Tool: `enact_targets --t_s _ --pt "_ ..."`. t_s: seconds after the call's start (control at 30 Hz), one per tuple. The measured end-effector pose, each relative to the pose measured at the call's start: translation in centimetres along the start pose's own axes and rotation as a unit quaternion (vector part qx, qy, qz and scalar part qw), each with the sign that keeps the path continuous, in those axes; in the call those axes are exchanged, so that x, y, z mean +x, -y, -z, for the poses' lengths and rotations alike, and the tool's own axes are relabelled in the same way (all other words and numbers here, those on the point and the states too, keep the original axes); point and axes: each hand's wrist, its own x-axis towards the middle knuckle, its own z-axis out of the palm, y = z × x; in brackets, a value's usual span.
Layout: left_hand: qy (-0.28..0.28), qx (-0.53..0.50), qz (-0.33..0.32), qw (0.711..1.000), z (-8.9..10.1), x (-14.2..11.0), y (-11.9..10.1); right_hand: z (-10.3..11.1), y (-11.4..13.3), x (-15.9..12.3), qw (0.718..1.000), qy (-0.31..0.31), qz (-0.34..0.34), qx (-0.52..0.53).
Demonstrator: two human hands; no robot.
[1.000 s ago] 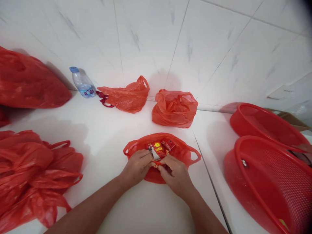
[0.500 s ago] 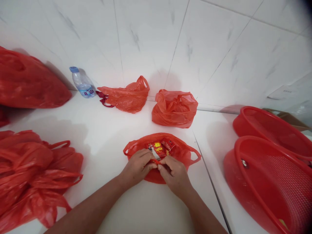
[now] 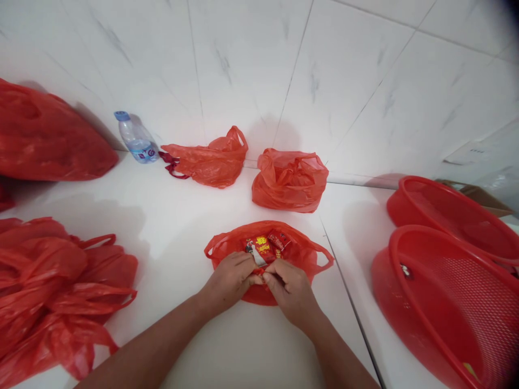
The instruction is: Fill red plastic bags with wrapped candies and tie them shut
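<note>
A small red plastic bag lies open on the white floor in front of me, with red and yellow packets showing inside. My left hand and my right hand meet at the bag's near rim. Both pinch the thin red plastic between thumb and fingers, fingertips almost touching each other. The bag's two loop handles stick out to the left and right.
Two more filled red bags sit by the tiled wall, beside a water bottle. A heap of red bags lies at left and a big red sack behind it. Two red mesh baskets stand at right.
My hands have drawn slightly closer together on the bag's near rim, bunching the plastic. Nothing else has moved.
</note>
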Motion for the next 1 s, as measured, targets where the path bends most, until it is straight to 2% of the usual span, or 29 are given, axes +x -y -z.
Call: enact_targets --t_s 0.3,0.43,0.6,0.8,1.0 --pt "-0.006 -0.067 0.017 0.998 0.55 -0.33 0.03 -0.08 -0.2 -0.14 0.999 -0.036 0.015 0.028" --pt "-0.012 -0.061 0.017 0.998 0.56 -0.4 -0.03 -0.05 -0.1 -0.08 0.999 -0.029 0.016 0.031" --pt "-0.035 -0.051 0.014 0.998 0.58 -0.39 -0.03 -0.06 -0.11 0.08 1.0 -0.011 -0.02 0.007" --pt "-0.037 -0.054 0.03 0.997 0.47 -0.48 -0.07 -0.04 -0.24 0.07 1.0 -0.002 0.009 0.004" --pt "-0.014 -0.097 0.042 0.994 0.74 -0.39 -0.3 0.05 -0.24 -0.05 1.0 0.002 0.021 0.004"
